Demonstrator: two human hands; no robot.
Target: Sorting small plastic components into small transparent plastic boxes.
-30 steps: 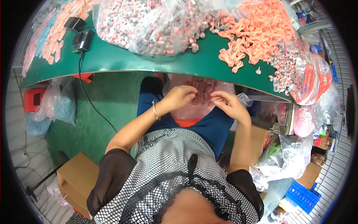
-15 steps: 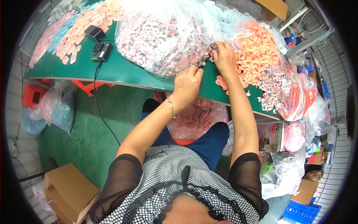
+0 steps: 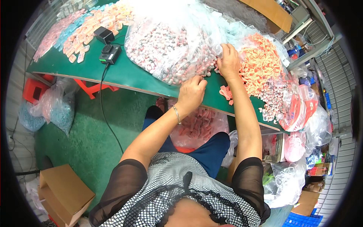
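A large clear plastic bag (image 3: 166, 51) full of small pink, grey and white pieces lies on the green table. At its near right edge is my left hand (image 3: 192, 92), its fingers curled and pressed together beside a few of the pieces. What lies between those fingertips is hidden. My right hand (image 3: 228, 64) is closed at the bag's right side, with clear film at its fingertips. To the right of that hand is a heap of orange stretchy loops (image 3: 261, 62). More small pink and grey pieces (image 3: 273, 99) spill out nearer the table's edge.
A black corded device (image 3: 110, 53) stands left of the bag. Peach flat pieces (image 3: 81, 42) and blue ones (image 3: 70, 30) cover the far left. A red and clear bag (image 3: 300, 109) sits at the right corner. An open cardboard box (image 3: 68, 193) stands on the floor.
The whole view has shifted slightly. My left hand stays at the bag's near edge, and my right hand stays at its right side with its fingers slightly changed.
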